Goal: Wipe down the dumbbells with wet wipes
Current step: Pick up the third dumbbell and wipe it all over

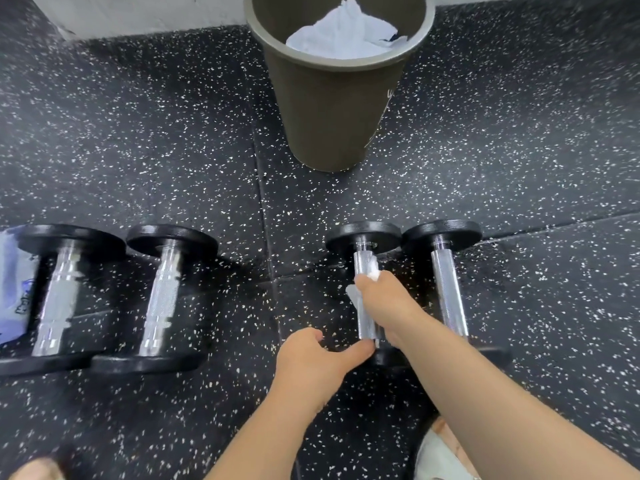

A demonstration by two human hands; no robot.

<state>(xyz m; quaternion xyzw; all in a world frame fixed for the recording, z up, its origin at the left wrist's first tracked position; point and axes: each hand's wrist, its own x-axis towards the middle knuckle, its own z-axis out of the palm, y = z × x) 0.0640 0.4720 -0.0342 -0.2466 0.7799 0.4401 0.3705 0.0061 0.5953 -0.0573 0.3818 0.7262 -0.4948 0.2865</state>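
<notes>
Floor [138, 133], left edge: wipes pack [14, 285] partly behind the first dumbbell [59, 299]. Second dumbbell [161, 299] lay just beside it, plates touching. Far edge, centre: bin [332, 109] held crumpled white wipes [343, 32]. Left hand [311, 365]: thumb stretched to the near end of the third dumbbell [363, 235], other fingers loosely bent, holding nothing. Right hand [384, 306] was wrapped round that handle, pressing a wet wipe [374, 274] to it. Fourth dumbbell [448, 292] lay just beside, untouched.
</notes>
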